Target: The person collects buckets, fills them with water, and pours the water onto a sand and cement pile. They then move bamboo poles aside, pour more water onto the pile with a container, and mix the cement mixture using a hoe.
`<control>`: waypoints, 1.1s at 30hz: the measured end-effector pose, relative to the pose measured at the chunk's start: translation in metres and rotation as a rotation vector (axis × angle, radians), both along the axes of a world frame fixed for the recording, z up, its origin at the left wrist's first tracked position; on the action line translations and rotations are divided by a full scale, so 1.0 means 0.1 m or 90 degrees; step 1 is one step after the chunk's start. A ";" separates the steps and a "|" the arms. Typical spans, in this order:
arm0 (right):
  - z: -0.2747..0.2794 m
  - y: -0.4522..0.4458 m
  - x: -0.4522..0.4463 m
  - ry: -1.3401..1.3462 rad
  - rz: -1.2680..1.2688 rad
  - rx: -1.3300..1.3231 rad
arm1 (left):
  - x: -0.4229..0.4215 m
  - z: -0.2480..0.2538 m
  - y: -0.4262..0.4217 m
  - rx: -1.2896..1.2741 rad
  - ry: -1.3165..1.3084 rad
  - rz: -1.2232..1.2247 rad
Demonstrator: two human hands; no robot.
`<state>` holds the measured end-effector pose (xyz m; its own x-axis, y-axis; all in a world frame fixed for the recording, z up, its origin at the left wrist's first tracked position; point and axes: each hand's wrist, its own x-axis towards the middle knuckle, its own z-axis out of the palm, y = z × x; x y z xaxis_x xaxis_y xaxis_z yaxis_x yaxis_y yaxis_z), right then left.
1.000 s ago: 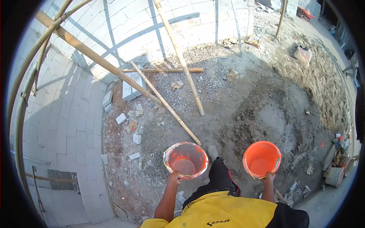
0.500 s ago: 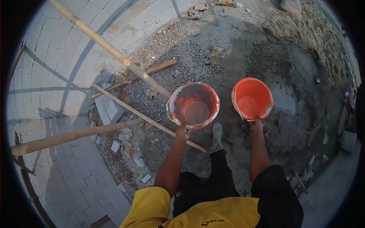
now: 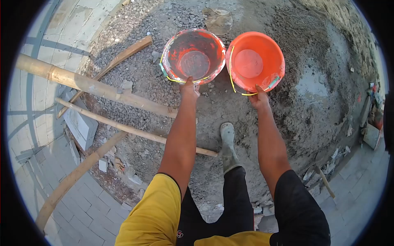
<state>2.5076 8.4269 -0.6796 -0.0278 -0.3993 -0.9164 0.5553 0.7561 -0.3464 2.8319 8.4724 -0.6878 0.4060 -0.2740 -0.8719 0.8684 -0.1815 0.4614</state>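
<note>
My left hand (image 3: 190, 88) grips the near rim of a stained bucket (image 3: 194, 63), its inside dark grey with red patches and its rim smeared whitish. My right hand (image 3: 259, 98) is closed on the near rim of an orange bucket (image 3: 269, 49), which has a yellow wire handle with a green grip. Both arms reach forward, and the buckets are side by side with their rims touching or nearly so. Their open tops face me, and I see no load inside either. My fingers under the rims are partly hidden.
Bamboo poles (image 3: 94, 86) cross the left side, above gravel (image 3: 135, 37) and pale blocks (image 3: 80, 125). Wet grey mortar or sand (image 3: 303, 106) covers the ground at right. A wooden-handled tool (image 3: 325, 182) lies at lower right. My boot (image 3: 228, 143) stands on the ground between my arms.
Both buckets have moved forward, away from my body, and closer together. My arms are stretched out further. The camera view has shifted, so the poles appear in different places.
</note>
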 end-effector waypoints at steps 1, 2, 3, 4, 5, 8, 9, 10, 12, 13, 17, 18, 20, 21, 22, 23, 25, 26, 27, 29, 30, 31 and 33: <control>0.11 0.09 0.03 -0.066 0.011 -0.009 | -0.08 0.04 0.09 0.021 -0.030 0.000; 0.33 0.25 0.08 -0.007 0.035 0.003 | -0.13 0.13 0.08 0.030 -0.061 -0.005; 0.57 0.52 0.05 0.053 0.056 0.006 | -0.08 0.21 0.13 0.086 0.020 -0.060; 0.74 0.86 -0.07 0.069 0.164 -0.019 | -0.03 0.35 0.18 0.134 0.105 -0.113; 1.09 1.22 -0.07 0.164 0.275 -0.005 | 0.00 0.69 0.21 0.158 0.112 -0.239; 1.90 2.29 -0.11 0.368 0.676 0.037 | 0.32 1.45 0.64 0.058 -0.441 -0.598; 1.90 2.81 -0.27 0.405 0.718 -0.021 | 0.51 1.74 0.76 0.091 -0.753 -0.602; 2.06 3.11 -0.32 0.418 0.771 -0.026 | 0.69 2.42 0.72 0.163 -1.044 -0.412; 2.20 3.65 -0.38 0.475 0.854 -0.113 | 1.39 3.13 0.36 0.341 -1.028 -0.148; 2.30 3.77 -0.31 0.466 0.867 -0.133 | 1.84 2.97 0.18 0.442 -1.054 -0.104; 2.27 3.75 0.16 0.475 0.984 -0.096 | 2.85 3.09 -0.13 0.378 -0.746 0.116; 2.26 3.70 0.29 0.503 1.016 -0.089 | 2.89 2.94 -0.03 0.264 -0.791 0.084; 2.20 3.26 0.72 0.480 0.922 -0.290 | 2.84 3.06 0.10 0.030 -0.795 0.078; 2.27 2.96 1.09 0.516 0.916 -0.384 | 2.55 3.31 0.27 -0.089 -0.753 0.098; 2.45 2.71 1.37 0.549 0.910 -0.475 | 2.39 3.43 0.41 -0.103 -0.711 0.082; 2.65 2.50 1.62 0.586 0.930 -0.506 | 2.19 3.64 0.56 -0.111 -0.673 0.054; 2.85 2.15 2.12 0.615 0.937 -0.597 | 1.85 4.06 0.77 -0.099 -0.629 -0.012; 2.89 2.08 2.18 0.616 0.938 -0.638 | 1.72 4.16 0.83 -0.122 -0.566 -0.008; 3.01 1.99 2.21 0.585 0.979 -0.626 | 1.61 4.21 0.88 -0.112 -0.542 -0.030; 2.91 2.03 2.00 0.609 0.958 -0.683 | 1.37 4.36 0.95 -0.131 -0.439 -0.042; 2.71 2.07 1.76 0.657 0.888 -0.756 | 1.24 4.46 0.96 -0.148 -0.387 -0.028; 2.53 2.06 1.49 0.652 0.885 -0.768 | 1.10 4.36 0.99 -0.172 -0.403 0.012; 2.46 1.94 0.99 0.675 0.899 -0.664 | 0.85 4.31 1.07 -0.200 -0.347 0.055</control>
